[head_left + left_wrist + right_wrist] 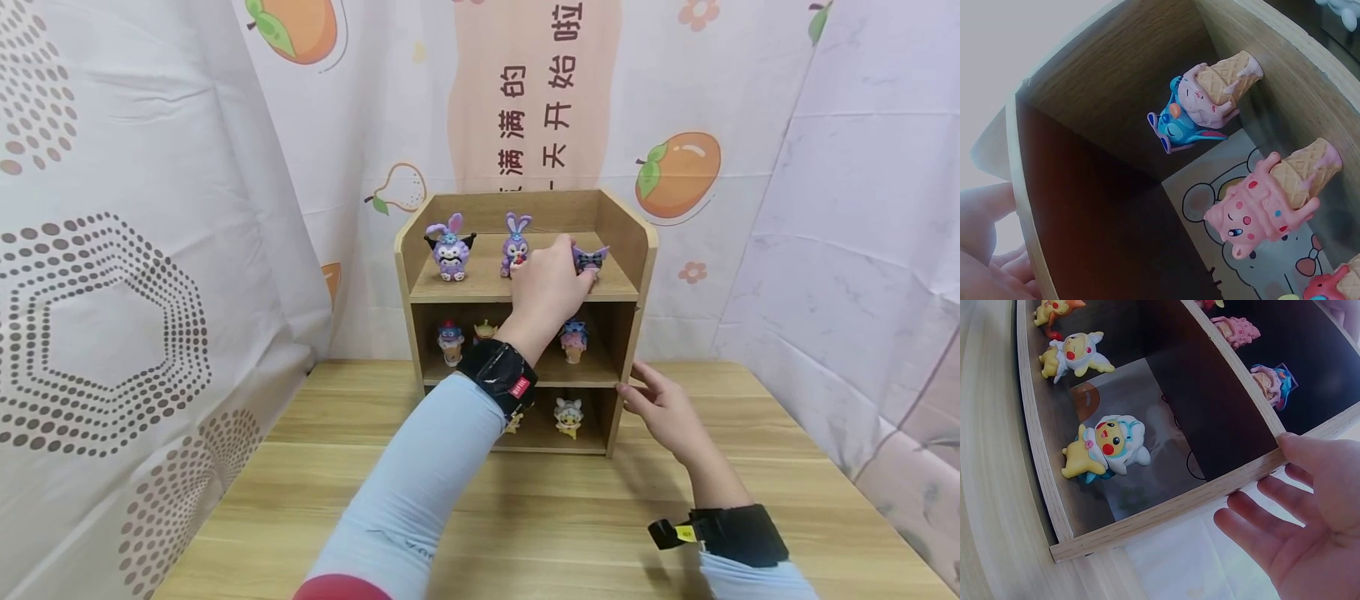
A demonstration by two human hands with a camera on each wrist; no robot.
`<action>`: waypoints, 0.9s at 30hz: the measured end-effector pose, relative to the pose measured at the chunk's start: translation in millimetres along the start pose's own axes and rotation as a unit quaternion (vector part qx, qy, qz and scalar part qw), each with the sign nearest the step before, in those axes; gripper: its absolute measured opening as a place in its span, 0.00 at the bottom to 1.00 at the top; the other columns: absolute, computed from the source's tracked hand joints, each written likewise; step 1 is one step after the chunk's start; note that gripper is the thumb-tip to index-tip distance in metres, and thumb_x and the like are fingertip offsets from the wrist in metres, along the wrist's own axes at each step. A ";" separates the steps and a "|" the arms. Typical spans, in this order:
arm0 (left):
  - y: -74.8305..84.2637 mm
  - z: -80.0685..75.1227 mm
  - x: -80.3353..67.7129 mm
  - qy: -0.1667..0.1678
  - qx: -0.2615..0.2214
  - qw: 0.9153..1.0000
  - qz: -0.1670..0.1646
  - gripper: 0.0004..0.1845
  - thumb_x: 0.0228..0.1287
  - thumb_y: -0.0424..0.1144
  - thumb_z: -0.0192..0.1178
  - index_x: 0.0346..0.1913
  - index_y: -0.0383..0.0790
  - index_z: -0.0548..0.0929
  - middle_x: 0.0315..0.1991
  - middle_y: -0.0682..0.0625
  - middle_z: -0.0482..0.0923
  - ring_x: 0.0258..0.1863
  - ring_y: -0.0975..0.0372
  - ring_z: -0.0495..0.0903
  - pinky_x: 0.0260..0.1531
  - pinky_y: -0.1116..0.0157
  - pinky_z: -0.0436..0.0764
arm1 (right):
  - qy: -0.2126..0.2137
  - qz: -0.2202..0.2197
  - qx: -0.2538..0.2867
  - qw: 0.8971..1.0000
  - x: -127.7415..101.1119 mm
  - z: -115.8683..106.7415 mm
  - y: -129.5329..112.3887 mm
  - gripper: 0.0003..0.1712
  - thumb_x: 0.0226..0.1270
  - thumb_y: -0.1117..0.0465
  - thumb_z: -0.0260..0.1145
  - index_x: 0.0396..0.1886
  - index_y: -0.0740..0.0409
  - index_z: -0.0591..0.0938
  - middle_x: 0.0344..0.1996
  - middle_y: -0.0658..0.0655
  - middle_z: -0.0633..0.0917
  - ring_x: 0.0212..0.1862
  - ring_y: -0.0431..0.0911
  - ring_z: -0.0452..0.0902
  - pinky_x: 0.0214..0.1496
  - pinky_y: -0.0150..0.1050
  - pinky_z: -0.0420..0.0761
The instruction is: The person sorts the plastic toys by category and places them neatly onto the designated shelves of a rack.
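A small wooden shelf unit (465,292) stands at the back of a wooden table (570,517). My left hand (577,275) reaches onto the top shelf and grips a purple figure with a dark bow (591,257) at its right end. Two purple rabbit-eared figures (450,247) (515,242) stand to its left. My right hand (637,392) rests with straight fingers against the unit's right side; the right wrist view shows that hand (1260,487) with its thumb on the front edge (1179,509). The left wrist view looks into the middle shelf.
The middle shelf holds ice-cream-cone figures, one blue (1185,119) and one pink (1266,200). Yellow figures in white hoods (1107,450) (1075,356) stand on the bottom shelf. Patterned curtains (112,292) close in the left, back and right of the table.
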State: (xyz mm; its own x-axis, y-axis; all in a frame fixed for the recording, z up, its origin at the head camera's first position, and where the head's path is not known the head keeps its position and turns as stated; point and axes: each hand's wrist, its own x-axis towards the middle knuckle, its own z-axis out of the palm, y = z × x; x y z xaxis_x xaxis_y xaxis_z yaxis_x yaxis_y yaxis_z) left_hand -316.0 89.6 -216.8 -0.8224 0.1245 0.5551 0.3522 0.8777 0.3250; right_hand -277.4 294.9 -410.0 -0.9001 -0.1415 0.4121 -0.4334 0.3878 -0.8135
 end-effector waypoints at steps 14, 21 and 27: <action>3.0 3.3 2.0 0.002 0.001 1.000 -0.009 0.30 0.68 0.59 0.64 0.68 0.50 0.76 0.43 0.53 0.87 0.32 0.62 0.83 0.22 0.64 0.77 | -0.007 0.006 0.006 1.000 0.8 -1.3 0.6 0.35 0.80 0.60 0.59 0.80 0.63 0.59 0.72 0.71 0.67 0.65 0.63 0.73 0.53 0.45 0.84; -1.5 -2.1 -3.9 0.006 -0.053 0.999 0.009 0.30 0.69 0.54 0.65 0.68 0.44 0.75 0.38 0.54 0.85 0.36 0.64 0.84 0.31 0.67 0.82 | 0.002 0.002 -0.004 1.000 0.0 -3.6 2.6 0.36 0.79 0.59 0.61 0.79 0.64 0.60 0.71 0.71 0.68 0.63 0.63 0.74 0.52 0.41 0.84; -13.7 -16.4 -16.7 0.033 -0.145 0.988 0.047 0.25 0.70 0.48 0.67 0.64 0.42 0.78 0.47 0.53 0.86 0.47 0.61 0.84 0.44 0.68 0.82 | 0.055 -0.033 0.001 0.998 -0.7 -8.7 -1.3 0.34 0.78 0.62 0.62 0.78 0.65 0.63 0.67 0.73 0.71 0.58 0.43 0.79 0.48 0.27 0.82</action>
State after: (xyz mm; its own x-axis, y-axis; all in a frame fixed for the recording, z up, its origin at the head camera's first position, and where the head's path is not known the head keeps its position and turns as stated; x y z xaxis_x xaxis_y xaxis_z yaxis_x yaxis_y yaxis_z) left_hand -299.8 67.9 -217.9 -0.7529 0.1596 0.6385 0.5462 0.6927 0.4710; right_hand -275.8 302.4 -405.7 -0.8591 -0.0663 0.5075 -0.4922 0.3791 -0.7836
